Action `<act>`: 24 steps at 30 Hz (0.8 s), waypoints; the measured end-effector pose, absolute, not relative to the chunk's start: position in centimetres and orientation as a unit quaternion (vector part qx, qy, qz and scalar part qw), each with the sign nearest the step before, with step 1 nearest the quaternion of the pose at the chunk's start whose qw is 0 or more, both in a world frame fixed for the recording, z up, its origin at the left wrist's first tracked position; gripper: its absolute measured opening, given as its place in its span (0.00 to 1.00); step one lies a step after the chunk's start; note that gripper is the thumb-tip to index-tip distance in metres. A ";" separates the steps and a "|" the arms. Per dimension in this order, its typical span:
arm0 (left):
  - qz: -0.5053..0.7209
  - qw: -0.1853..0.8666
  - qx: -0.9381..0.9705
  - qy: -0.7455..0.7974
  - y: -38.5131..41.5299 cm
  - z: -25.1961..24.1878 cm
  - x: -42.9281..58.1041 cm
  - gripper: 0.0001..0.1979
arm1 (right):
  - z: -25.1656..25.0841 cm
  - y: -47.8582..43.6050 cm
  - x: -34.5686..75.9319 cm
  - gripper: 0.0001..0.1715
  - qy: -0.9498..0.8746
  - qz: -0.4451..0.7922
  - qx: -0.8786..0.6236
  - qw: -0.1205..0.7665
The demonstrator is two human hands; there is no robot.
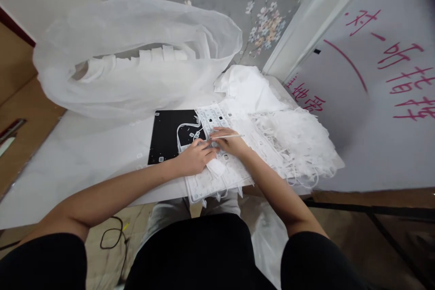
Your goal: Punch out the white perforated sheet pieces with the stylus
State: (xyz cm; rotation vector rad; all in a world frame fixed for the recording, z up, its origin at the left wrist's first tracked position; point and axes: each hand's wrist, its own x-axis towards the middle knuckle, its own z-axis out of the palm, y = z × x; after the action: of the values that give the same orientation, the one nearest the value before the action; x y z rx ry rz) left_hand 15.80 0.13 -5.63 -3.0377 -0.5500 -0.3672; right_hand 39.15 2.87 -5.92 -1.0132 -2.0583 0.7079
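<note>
My right hand (231, 143) is closed around a thin white pen-like stick (233, 136), its front end near my left fingertips. Close beside it, my left hand (196, 157) rests on a printed white sheet (204, 183), fingers bent and drawn together. What those fingers pinch is hidden. A small white piece (216, 167) lies just below the left fingers. Under the sheet's left side shows a black board (166, 132) with small pale squares at its corners. A looped white strip (183, 125) lies across the board.
A heap of tangled white strips (302, 145) lies to the right, below a crumpled white bag (248, 86). Behind, a large translucent bag (136, 84) holds a row of white pieces (159, 54). A framed floral panel (217, 4) leans at the back; a board with red writing (374, 77) stands right.
</note>
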 end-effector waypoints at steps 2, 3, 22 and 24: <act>-0.117 0.012 -0.977 -0.179 0.1 -5.6 15.8 0.21 | -5.8 2.7 39.3 0.13 -0.834 0.235 -0.380 0.323; -0.117 0.010 -0.977 -0.181 0.1 -5.6 15.8 0.22 | -5.7 2.6 39.3 0.13 -0.853 0.214 -0.369 0.300; -0.101 -0.039 -0.975 -0.194 0.4 -5.7 15.6 0.25 | 7.8 15.3 41.3 0.21 -0.743 -0.198 -0.611 0.188; -0.104 -0.050 -0.974 -0.195 0.5 -5.7 15.5 0.26 | 11.4 16.9 42.2 0.22 -0.694 -0.225 -0.645 0.226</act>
State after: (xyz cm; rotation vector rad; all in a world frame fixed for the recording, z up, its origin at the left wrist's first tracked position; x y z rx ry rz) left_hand 15.53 0.54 -5.69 -3.1608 -0.6341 -0.3364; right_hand 42.22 16.93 11.37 -1.7780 -1.9139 -0.6195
